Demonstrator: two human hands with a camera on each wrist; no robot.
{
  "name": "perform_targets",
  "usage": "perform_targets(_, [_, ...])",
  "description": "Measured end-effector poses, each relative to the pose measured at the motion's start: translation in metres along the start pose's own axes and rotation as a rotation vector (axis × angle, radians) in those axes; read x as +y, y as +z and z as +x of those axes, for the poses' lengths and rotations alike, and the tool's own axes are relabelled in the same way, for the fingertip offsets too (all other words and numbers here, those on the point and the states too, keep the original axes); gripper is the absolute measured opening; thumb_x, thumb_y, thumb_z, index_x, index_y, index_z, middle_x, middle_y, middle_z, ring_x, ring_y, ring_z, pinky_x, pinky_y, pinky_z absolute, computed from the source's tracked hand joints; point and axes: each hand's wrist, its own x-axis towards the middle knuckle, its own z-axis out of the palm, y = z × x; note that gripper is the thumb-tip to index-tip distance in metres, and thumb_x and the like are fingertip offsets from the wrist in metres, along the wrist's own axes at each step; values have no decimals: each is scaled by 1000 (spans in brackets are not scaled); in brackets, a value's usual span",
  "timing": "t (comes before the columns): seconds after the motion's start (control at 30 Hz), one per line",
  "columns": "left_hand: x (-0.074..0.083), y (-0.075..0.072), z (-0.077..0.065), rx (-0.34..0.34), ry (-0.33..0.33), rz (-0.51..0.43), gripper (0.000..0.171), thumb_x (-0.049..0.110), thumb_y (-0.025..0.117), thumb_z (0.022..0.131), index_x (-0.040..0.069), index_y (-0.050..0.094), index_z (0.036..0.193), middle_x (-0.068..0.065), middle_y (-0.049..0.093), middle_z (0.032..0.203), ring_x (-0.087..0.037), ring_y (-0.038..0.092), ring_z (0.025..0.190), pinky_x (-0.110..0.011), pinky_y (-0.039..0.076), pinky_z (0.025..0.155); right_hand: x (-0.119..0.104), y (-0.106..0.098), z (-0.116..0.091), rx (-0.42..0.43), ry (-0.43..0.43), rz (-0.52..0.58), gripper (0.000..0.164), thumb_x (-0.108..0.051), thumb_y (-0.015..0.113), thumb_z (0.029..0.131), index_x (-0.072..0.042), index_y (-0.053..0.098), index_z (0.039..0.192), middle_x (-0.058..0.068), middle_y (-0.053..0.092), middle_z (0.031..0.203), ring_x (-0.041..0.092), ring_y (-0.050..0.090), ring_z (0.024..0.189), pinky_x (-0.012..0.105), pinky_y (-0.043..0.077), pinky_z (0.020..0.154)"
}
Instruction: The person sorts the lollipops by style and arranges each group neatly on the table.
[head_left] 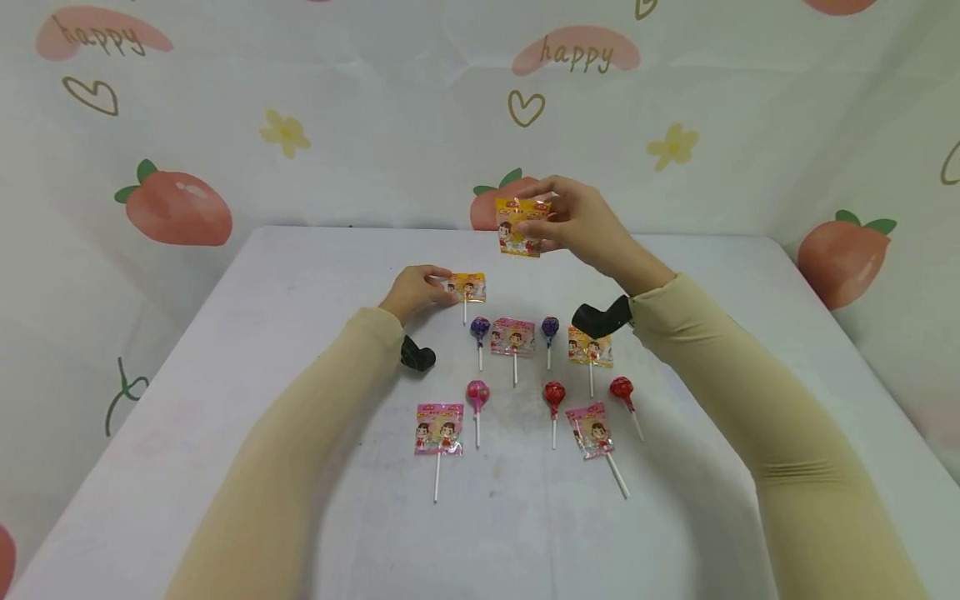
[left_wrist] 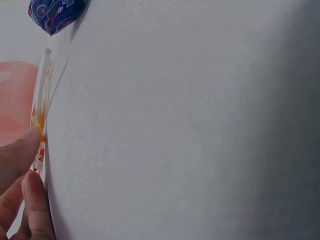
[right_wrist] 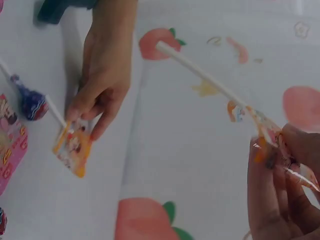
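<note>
My right hand [head_left: 588,223] is raised above the back of the table and pinches a flat lollipop [head_left: 510,242] by its yellow-orange printed wrapper. In the right wrist view its white stick [right_wrist: 200,75] points away from the fingers. At the table's back, my left hand [head_left: 408,292] grips the side of another yellow-orange wrapped lollipop [head_left: 471,286] between thumb and fingers. That one lies close over the tabletop, its stick toward me in the head view. Just in front of it is a purple-wrapped ball lollipop [head_left: 480,327].
In the middle lie a pink flat lollipop [head_left: 513,337], a second purple one [head_left: 551,327] and a yellow flat one [head_left: 590,348]. Nearer are pink flat ones [head_left: 439,429] [head_left: 592,432], a pink ball one [head_left: 477,392] and red ones [head_left: 554,393] [head_left: 621,387]. A printed cloth [head_left: 420,108] hangs behind the white table [head_left: 315,275].
</note>
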Motion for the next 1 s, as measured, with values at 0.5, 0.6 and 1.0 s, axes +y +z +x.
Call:
perform_targets(0.5, [1,2,1,-3,-33,17,54,24,77,83,19,58,134,-8,57,110,-22,47,102,-38,39,95,47,11,42,-13,256,248,45,-9,61,94,-3,47,137,9,57,119,15,60,93,27,54,81])
perform_targets(0.6, [1,2,0,-2,-29,24,54,24,77,83,19,58,134,-8,57,111,-22,47,102,-38,39,95,58,19,45,-8,294,291,48,-6,61,94,-1,45,139,9,56,116,15,60,94,27,54,81])
perform_targets(1.0, [1,1,-1,5,1,26,54,23,77,83,18,58,134,-7,58,107,-21,48,96,-34,38,88,93,44,52,77,322,322,50,4,62,90,5,45,137,5,62,83,11,62,71,23,53,69])
